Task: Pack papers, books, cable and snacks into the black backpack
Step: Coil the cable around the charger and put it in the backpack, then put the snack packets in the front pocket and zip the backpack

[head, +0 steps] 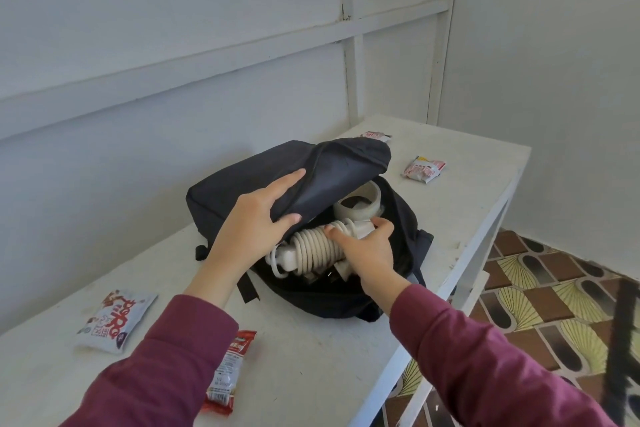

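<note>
My left hand (256, 215) holds the black backpack (225, 198) flap up, my right hand (367, 250) grips the coiled cable (311, 246) inside; four snacks (112, 321) lie unpacked near worktop (311, 357) edges.

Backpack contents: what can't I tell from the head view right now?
Head view: backpack bottom, any papers or books hidden under cable bundle, flap, right hand.
Head view: far snack packet, mostly behind the flap.
Head view: red snack packet, partly under left sleeve.
Head view: dark object at right edge, blurred and cut off.
</note>
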`<state>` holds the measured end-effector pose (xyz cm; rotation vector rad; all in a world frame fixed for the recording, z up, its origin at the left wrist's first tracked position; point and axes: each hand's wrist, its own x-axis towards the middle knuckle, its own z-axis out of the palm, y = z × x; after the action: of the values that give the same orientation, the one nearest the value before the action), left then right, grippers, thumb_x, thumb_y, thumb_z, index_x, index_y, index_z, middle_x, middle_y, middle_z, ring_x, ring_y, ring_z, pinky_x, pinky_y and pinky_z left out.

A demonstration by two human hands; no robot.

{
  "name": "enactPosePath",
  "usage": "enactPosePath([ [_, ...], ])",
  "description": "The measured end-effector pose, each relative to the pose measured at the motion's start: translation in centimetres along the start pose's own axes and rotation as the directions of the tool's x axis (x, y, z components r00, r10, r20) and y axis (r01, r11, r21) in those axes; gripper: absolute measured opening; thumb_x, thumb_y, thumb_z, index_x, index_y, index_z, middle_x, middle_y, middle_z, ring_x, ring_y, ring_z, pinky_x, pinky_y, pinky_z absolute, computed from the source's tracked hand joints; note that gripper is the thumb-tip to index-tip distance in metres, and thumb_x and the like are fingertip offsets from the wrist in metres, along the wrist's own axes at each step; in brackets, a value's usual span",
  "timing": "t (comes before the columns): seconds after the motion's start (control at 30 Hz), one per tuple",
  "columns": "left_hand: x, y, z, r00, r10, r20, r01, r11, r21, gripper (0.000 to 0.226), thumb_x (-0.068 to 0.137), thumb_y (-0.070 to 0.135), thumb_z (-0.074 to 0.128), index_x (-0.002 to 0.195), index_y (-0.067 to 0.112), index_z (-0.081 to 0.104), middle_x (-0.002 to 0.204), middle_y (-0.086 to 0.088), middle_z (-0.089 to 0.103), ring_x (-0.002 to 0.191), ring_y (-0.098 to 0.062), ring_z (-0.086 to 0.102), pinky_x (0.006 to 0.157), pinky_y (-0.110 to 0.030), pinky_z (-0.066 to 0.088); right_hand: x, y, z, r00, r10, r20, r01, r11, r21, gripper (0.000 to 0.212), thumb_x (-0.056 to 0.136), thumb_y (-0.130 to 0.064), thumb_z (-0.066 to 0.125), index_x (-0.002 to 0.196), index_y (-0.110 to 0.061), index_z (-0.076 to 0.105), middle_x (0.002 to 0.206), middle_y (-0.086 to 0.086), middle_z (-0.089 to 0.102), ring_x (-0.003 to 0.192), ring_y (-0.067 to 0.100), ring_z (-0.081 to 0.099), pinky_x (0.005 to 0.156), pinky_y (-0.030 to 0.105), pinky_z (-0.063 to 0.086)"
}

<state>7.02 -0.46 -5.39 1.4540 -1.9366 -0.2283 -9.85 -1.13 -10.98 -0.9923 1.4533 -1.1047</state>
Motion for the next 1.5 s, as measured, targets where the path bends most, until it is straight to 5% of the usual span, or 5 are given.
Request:
enactPosePath([
  [0.37, -2.3, 1.8, 1.5, 0.992, 0.036, -0.118, -0.01, 0.977, 0.214, 0.114, 0.077, 0.033, 0.073, 0.132, 0.055, -0.024, 0.086, 0.006, 0.063, 0.071, -0.009, 0.061, 0.064, -0.018, 0.043, 0.1, -0.3, -3.3, 0.997, 0.072, 0.01, -0.073, 0.992, 0.102, 0.063, 0.091, -0.006, 0.049, 0.14, -0.031, 0.018, 0.114, 0.005, 0.047, 0.098, 0.027, 0.058, 0.074, 0.036, 0.056],
  [0.53, -5.0, 1.2, 3.8, 0.99, 0.139, -0.008, -0.136, 0.979, 0.15, 0.073, 0.072, 0.063, 0.06, 0.137, 0.039, 0.039, 0.129, 0.015, 0.054, 0.12, 0.003, 0.04, 0.097, -0.014, 0.031, 0.2, 0.0, -6.4, 0.978, -0.068, -0.197, 0.13, 0.937, 0.324, 0.047, 0.098, -0.014, 0.03, 0.141, -0.033, 0.024, 0.104, 0.005, 0.052, 0.113, 0.031, 0.054, 0.099, 0.044, 0.045],
  [0.73, -7.0, 0.1, 6.9, 0.981, 0.195, 0.019, -0.193, 0.948, 0.252, 0.047, 0.095, 0.054, 0.026, 0.124, 0.033, 0.057, 0.143, 0.004, 0.041, 0.138, -0.015, 0.026, 0.115, -0.035, 0.012, 1.4, 1.3, -7.5, 0.899, -0.437, -0.003, 0.388, 0.801, -0.456, 0.047, 0.095, -0.038, 0.046, 0.14, -0.035, 0.036, 0.154, 0.0, 0.024, 0.139, 0.023, 0.025, 0.114, 0.043, 0.024],
  [1.1, -7.8, 0.4, 8.3, 0.984, 0.122, -0.132, -0.088, 0.968, 0.234, 0.03, 0.086, 0.032, 0.049, 0.109, 0.029, 0.067, 0.137, 0.006, 0.05, 0.133, -0.014, 0.035, 0.114, -0.037, 0.017, 2.6, 4.3, -7.9, 0.891, -0.424, 0.166, 0.401, 0.56, -0.725, 0.054, 0.092, -0.044, 0.049, 0.142, -0.029, 0.036, 0.154, 0.002, 0.027, 0.141, 0.024, 0.024, 0.114, 0.046, 0.023],
  [1.5, 3.6, 5.9, 8.7, 0.948, 0.052, -0.314, -0.05, 0.999, 0.012, 0.019, 0.081, 0.027, 0.059, 0.097, 0.027, 0.069, 0.098, 0.016, 0.066, 0.096, -0.001, 0.055, 0.09, -0.014, 0.036, 11.8, -1.8, -11.4, 0.86, -0.504, 0.075, 0.435, 0.65, -0.622, 0.021, 0.092, -0.021, 0.047, 0.096, -0.016, 0.066, 0.082, 0.004, 0.07, 0.079, 0.023, 0.063, 0.072, 0.033, 0.049],
])
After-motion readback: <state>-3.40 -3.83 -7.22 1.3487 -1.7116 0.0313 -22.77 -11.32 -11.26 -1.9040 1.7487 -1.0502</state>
